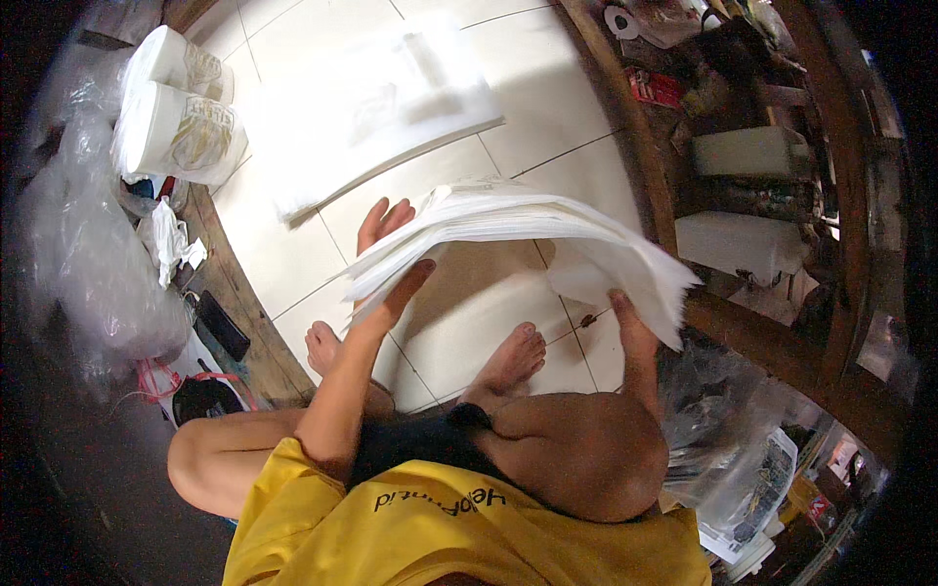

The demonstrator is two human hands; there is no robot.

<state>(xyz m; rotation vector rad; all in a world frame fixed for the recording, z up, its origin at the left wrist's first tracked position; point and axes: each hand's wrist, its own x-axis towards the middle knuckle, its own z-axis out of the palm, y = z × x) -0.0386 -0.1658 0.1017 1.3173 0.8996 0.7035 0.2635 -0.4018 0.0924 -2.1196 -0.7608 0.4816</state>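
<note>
White arched sheets [528, 217] between left hand [397, 297] and right hand [635, 332]

lone head-worn fisheye, near, facing down at hands [394, 301]

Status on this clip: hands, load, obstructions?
Left hand gripping left end of white sheet stack; right hand at right end, grip partly hidden. Stack bowed upward above tiled floor. Nothing visibly obstructing either hand.

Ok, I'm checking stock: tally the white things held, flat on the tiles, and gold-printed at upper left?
Held white stack: 1
Flat white item on tiles: 1
Gold-printed white bundles, upper left: 2
Total: 4
</note>
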